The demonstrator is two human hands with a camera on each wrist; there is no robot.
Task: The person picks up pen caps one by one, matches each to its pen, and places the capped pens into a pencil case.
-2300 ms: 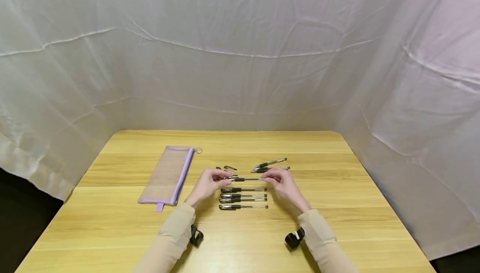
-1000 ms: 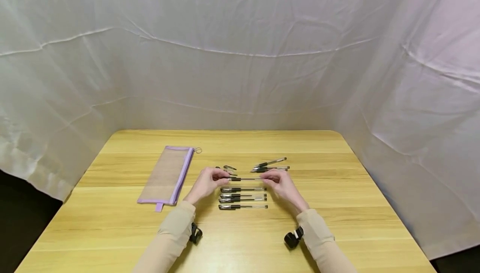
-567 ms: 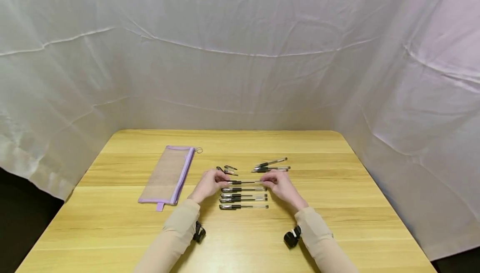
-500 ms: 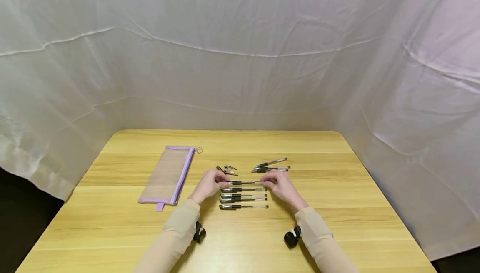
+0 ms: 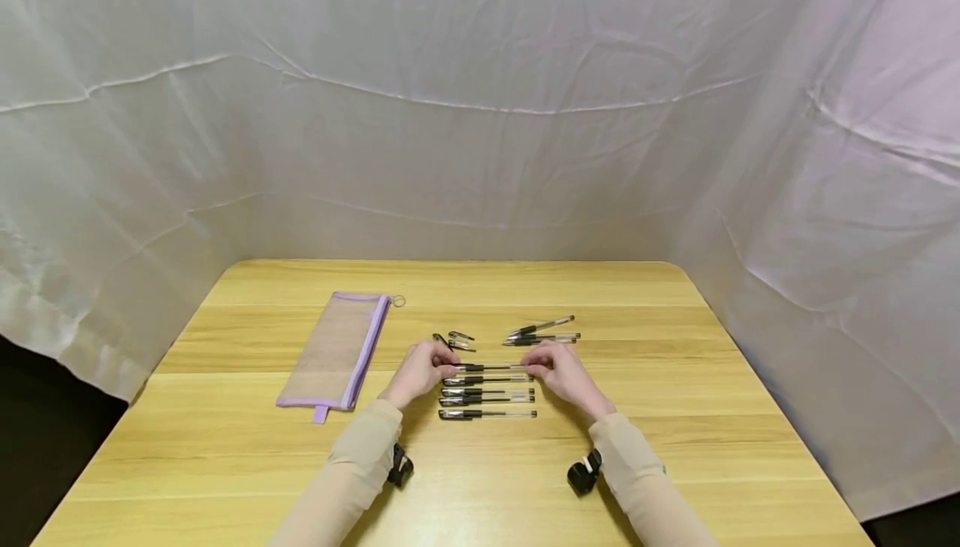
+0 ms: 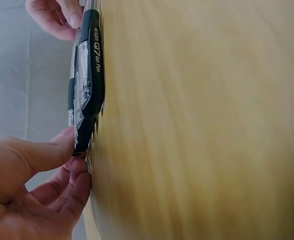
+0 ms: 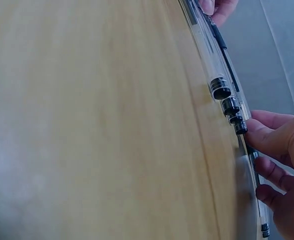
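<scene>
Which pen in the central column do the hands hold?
The column's farthest pen: left hand and right hand hold its ends. The other four pens lie below it in the head view.

"Q7 Gel Pen" in pale print on a black pen grip (image 6: 96,52)

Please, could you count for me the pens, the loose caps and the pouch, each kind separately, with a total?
Pens: 8 (5 in the row, held one included; 3 beyond it)
Loose caps: 3, as far as visible
Pouch: 1
Total: 12
</scene>
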